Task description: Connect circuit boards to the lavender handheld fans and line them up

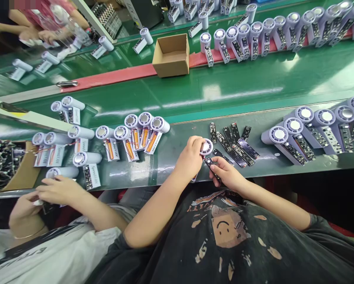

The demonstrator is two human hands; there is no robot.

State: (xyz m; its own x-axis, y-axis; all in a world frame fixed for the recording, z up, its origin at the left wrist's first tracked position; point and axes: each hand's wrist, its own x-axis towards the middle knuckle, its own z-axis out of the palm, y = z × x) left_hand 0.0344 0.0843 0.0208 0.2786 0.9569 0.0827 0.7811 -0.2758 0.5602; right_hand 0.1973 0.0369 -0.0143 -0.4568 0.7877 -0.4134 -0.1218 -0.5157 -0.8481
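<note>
Purple fan, circuit board
Left hand grips fan, right hand circuit board; loose boards lie on the table.

A broad open lane runs left to right along the green belt, between the grey bench and the red strip. On its far side, the open carton and the far-right row of fans block the way. On the bench, a gap lies between the left hand and the orange-filled fans. Scattered circuit boards obstruct low passage to the right; a narrow gap separates them from the near-right fan cluster. A neighbour's hands obstruct the near left.
</note>
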